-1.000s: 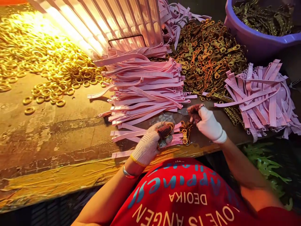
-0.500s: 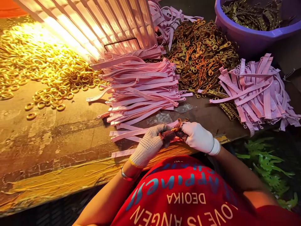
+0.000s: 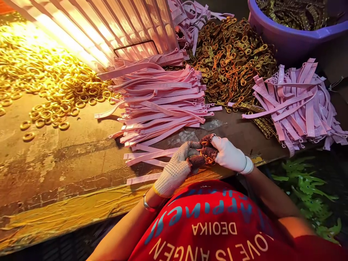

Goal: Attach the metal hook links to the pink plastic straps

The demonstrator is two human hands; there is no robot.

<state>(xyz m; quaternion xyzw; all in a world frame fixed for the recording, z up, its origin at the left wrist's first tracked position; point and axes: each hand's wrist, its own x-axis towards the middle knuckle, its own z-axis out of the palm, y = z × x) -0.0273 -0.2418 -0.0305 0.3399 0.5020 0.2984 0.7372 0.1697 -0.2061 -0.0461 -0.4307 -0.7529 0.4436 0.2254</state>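
Observation:
Both my hands wear white knit gloves with dark stained fingertips. My left hand (image 3: 176,168) and my right hand (image 3: 228,156) meet at the table's near edge, fingers pinched together on a small gold metal ring piece (image 3: 204,156). A pink strap (image 3: 152,156) lies under and beside my left hand, its end reaching my fingers. Just beyond them lies a big stack of pink straps (image 3: 160,105).
Loose gold rings (image 3: 54,90) spread over the worn table (image 3: 67,163) at left. A heap of dark gold metal links (image 3: 233,61) sits at the back, a purple basin (image 3: 288,36) of more links behind it. Another pile of pink straps (image 3: 299,105) lies right. Green leaves (image 3: 307,188) show below.
My right hand came down from the table beside the link chain to meet my left hand. Both hands now pinch the gold piece close together at the table edge.

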